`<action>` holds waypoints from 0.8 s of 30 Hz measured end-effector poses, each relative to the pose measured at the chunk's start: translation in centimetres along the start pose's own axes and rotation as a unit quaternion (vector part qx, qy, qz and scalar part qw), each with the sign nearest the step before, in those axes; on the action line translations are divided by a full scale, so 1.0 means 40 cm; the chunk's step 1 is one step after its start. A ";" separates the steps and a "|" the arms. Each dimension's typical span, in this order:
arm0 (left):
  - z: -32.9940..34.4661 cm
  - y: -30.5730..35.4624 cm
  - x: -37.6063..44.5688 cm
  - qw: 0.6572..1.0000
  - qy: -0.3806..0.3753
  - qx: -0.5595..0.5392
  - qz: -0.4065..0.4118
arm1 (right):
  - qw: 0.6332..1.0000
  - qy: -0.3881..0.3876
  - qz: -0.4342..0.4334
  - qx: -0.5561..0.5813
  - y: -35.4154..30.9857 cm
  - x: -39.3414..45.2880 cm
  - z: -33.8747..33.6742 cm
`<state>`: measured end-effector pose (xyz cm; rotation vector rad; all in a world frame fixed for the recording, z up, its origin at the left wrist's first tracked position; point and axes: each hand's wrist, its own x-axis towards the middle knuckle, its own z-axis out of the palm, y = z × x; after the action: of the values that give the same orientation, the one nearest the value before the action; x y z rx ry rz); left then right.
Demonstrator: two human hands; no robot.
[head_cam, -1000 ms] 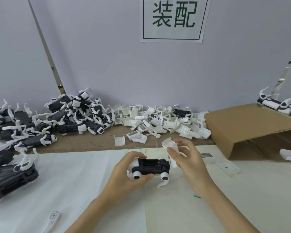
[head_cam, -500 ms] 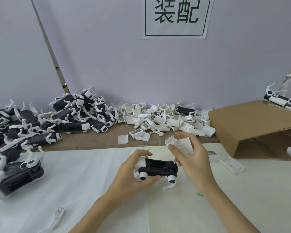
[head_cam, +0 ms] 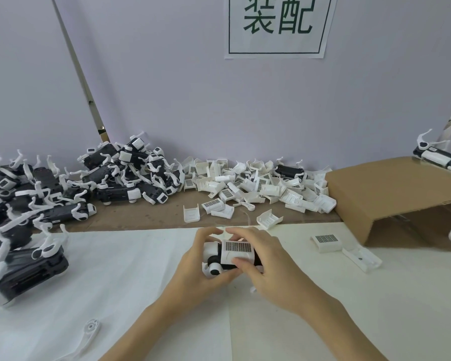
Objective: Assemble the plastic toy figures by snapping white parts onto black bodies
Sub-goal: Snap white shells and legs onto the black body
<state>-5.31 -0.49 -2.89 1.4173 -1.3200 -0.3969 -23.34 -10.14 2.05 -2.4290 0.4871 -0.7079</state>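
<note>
A black toy body [head_cam: 222, 265] with white end pieces sits between both hands just above the white table sheet. My left hand [head_cam: 197, 272] grips its left end from below and behind. A white cover with a barcode label [head_cam: 237, 251] lies on top of the body, and my right hand [head_cam: 268, 267] holds it there, thumb on its near edge and fingers over the far side. The body's right end is hidden under my right hand.
A pile of white covers [head_cam: 258, 183] lies along the wall, with black bodies [head_cam: 125, 175] heaped to the left. A cardboard box [head_cam: 391, 194] stands at the right. Loose white parts [head_cam: 326, 239] lie near it, and a white arm piece [head_cam: 90, 332] lies at the front left.
My right hand brought the white cover down from above onto the black body. The left hand keeps its hold on the body, which has tilted slightly.
</note>
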 end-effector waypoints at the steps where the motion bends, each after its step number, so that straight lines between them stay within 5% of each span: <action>1: -0.001 -0.002 0.001 1.000 -0.003 0.004 -0.004 | 1.000 0.002 0.011 0.011 0.002 0.001 0.000; 11: -0.015 0.019 -0.006 0.998 -0.057 -0.010 -0.008 | 0.997 0.011 -0.003 0.075 0.008 0.001 -0.015; 15: -0.013 0.035 -0.011 0.999 -0.050 0.016 0.014 | 0.987 0.016 0.058 0.151 0.013 -0.004 -0.021; 21: -0.016 0.067 -0.007 0.978 -0.073 0.125 0.150 | 0.970 -0.126 0.128 0.165 0.051 -0.012 -0.080; 24: -0.009 0.078 -0.010 0.978 -0.084 0.133 0.141 | 0.961 -0.114 0.126 0.217 0.058 -0.021 -0.097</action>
<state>-6.65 0.72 -0.28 1.4089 -1.7367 -0.1563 -26.70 -13.14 3.07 -1.9611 0.4784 -0.3719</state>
